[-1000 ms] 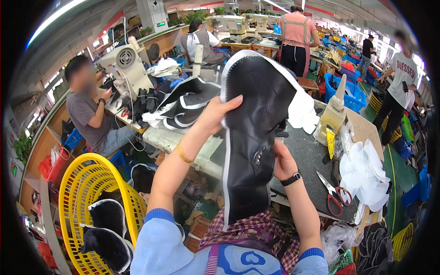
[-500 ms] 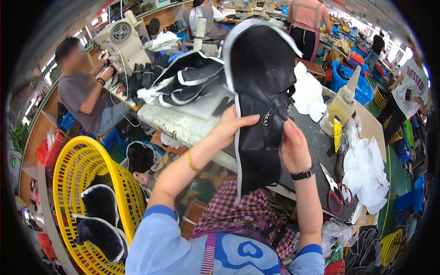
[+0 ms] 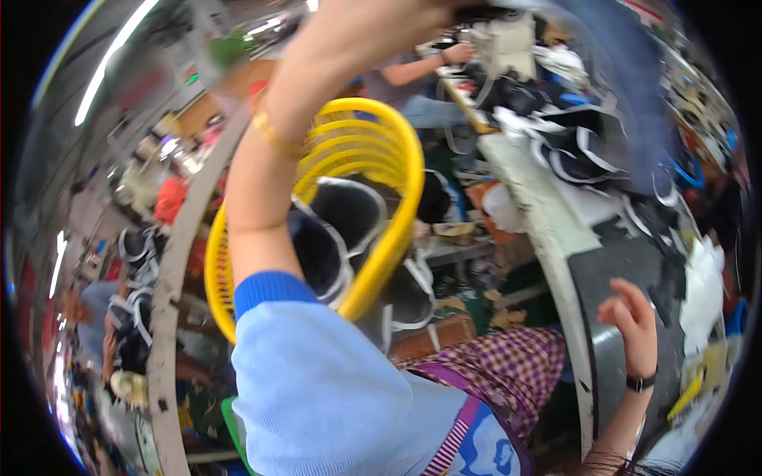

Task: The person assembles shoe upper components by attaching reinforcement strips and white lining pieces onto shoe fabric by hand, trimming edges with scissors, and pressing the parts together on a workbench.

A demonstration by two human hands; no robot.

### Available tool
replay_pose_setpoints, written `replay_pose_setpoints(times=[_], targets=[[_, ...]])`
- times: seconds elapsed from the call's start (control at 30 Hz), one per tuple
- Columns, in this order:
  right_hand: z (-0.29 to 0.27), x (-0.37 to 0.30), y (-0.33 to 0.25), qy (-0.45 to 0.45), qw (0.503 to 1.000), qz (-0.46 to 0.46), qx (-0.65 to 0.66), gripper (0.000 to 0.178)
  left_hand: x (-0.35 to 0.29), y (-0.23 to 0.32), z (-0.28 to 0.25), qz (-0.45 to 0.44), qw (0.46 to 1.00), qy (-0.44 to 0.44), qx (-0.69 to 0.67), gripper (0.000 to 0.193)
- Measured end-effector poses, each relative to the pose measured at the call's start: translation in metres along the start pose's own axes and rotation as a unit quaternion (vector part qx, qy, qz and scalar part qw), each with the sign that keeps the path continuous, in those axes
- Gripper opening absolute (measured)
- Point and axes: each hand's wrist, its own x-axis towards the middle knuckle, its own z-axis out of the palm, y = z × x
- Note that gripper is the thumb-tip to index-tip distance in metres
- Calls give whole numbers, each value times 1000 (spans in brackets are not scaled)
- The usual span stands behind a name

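Beside yellow basket (image 3: 397, 170), black shoe uppers (image 3: 341, 210)

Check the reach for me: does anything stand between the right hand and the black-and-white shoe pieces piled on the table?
Nothing visible does. The right hand, open, is above the grey table, and only bare tabletop lies between it and the shoe pieces farther along.
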Motion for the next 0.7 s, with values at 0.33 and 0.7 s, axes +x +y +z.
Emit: replay_pose_setpoints(times=[0.33,0.7], targets=[[-6,6,48,-62,991,109,42,34,-367,-104,96,-314,812,-491,22,19],[-6,-16,72,-77,982,165,48,32,36,63,369,30,967,25,-254,35]])
